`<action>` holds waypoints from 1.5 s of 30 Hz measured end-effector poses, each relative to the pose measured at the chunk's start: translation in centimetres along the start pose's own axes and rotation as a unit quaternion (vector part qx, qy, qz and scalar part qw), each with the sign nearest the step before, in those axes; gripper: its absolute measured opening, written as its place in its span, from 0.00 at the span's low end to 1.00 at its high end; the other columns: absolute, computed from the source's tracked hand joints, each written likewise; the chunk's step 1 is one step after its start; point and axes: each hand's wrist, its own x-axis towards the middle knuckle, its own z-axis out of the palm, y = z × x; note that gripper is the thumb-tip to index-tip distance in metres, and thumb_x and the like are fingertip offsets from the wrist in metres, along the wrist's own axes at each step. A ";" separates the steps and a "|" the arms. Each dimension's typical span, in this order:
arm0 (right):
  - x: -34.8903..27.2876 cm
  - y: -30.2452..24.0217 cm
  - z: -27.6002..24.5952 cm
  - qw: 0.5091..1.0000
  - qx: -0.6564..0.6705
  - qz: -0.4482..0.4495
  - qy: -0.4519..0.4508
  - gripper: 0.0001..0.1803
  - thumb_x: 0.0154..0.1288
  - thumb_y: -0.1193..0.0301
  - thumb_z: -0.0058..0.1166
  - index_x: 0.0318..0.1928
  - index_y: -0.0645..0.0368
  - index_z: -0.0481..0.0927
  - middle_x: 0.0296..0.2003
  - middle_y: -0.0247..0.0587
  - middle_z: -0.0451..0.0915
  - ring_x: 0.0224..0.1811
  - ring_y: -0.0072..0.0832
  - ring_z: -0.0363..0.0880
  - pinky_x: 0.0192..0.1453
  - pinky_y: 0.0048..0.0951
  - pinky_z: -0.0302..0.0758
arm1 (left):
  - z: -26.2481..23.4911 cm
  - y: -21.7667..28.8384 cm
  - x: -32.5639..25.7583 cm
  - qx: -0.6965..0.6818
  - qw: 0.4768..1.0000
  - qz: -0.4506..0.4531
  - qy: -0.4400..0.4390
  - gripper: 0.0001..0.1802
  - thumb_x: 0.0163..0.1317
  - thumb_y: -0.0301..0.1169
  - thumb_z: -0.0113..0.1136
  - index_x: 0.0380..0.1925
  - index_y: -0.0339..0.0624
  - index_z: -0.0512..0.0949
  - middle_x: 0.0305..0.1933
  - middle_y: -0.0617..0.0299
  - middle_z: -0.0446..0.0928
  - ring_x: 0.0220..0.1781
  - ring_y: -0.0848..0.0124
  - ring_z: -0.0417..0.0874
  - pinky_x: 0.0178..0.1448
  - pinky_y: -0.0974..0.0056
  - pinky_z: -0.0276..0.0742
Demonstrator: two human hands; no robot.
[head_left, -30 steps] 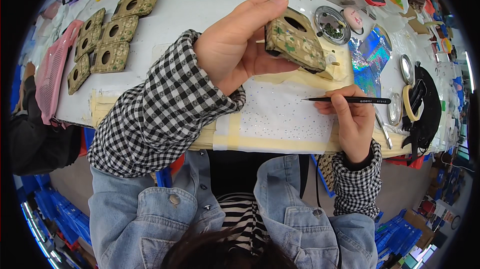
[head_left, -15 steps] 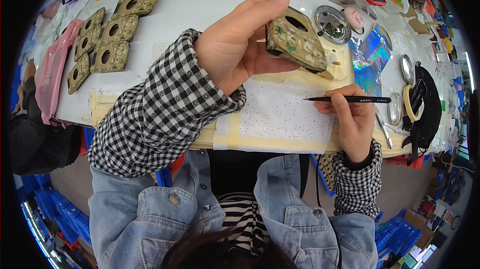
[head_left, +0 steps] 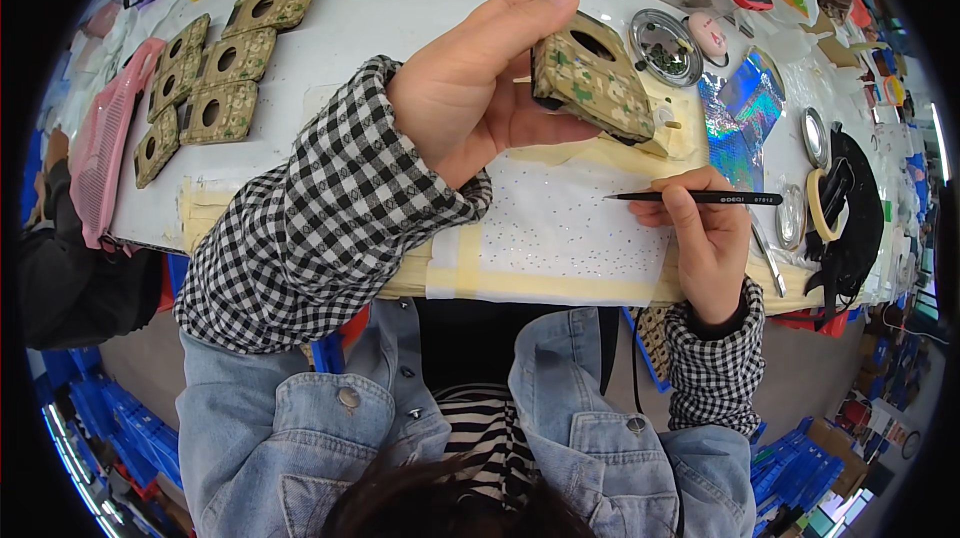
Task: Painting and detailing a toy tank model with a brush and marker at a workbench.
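My left hand is raised above the table and grips a tan phone case with green patterning and a round hole. My right hand holds a thin black pen-like tool, its tip pointing left over a white sheet sprinkled with tiny beads. The sheet is bordered with cream masking tape. The case sits a little above and left of the tool's tip, not touching it.
Several matching tan cases lie in rows at the upper left beside a pink comb-like tray. A round metal dish, holographic foil, a tape roll and tweezers crowd the right side. Another person's dark sleeve is at left.
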 end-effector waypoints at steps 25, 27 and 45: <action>0.0 0.0 0.0 1.000 -0.005 -0.002 0.003 0.08 0.69 0.73 0.49 0.39 0.68 0.74 0.32 0.39 0.78 0.35 0.24 0.82 0.41 0.21 0.78 | 0.0 0.0 0.0 0.001 1.000 0.004 -0.003 0.25 0.70 0.46 0.42 0.61 0.45 0.64 0.53 0.53 0.74 0.53 0.65 0.80 0.51 0.66 0.83; 0.0 0.0 0.0 1.000 -0.002 -0.003 0.002 0.08 0.69 0.73 0.49 0.39 0.69 0.74 0.32 0.40 0.78 0.36 0.24 0.82 0.41 0.21 0.78 | 0.1 0.0 0.0 0.002 1.000 0.004 0.000 0.25 0.70 0.46 0.42 0.61 0.45 0.64 0.53 0.53 0.74 0.53 0.65 0.80 0.51 0.66 0.83; 0.0 -0.1 0.0 1.000 -0.005 -0.009 0.004 0.09 0.69 0.74 0.49 0.39 0.70 0.74 0.33 0.41 0.78 0.36 0.24 0.82 0.42 0.21 0.78 | 0.0 -0.1 0.1 0.003 1.000 0.010 -0.010 0.25 0.69 0.47 0.43 0.61 0.45 0.64 0.54 0.53 0.73 0.53 0.65 0.80 0.51 0.67 0.83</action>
